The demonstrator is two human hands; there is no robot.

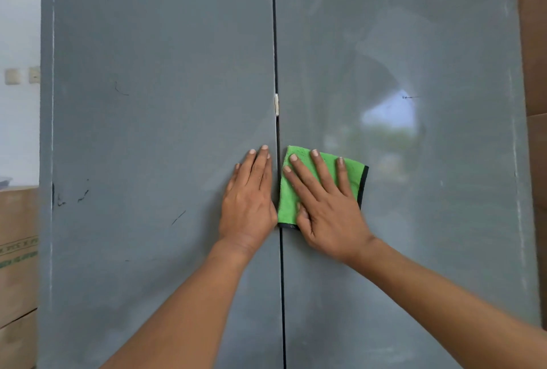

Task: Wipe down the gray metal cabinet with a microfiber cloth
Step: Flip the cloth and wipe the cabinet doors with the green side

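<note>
The gray metal cabinet [165, 102] fills the view, its two doors meeting at a dark vertical seam in the middle. A folded green microfiber cloth [288, 197] with a black edge lies flat against the right door, just right of the seam. My right hand [325, 203] presses it there with spread, straight fingers. My left hand [250, 200] rests flat on the left door, fingers together and straight, right beside the seam.
A small pale latch [276, 104] sits on the seam above my hands. Scuff marks [80, 194] dot the left door. Cardboard boxes [17, 265] stand at lower left and another box [535, 43] along the right edge. Wall switches [13, 76] show at left.
</note>
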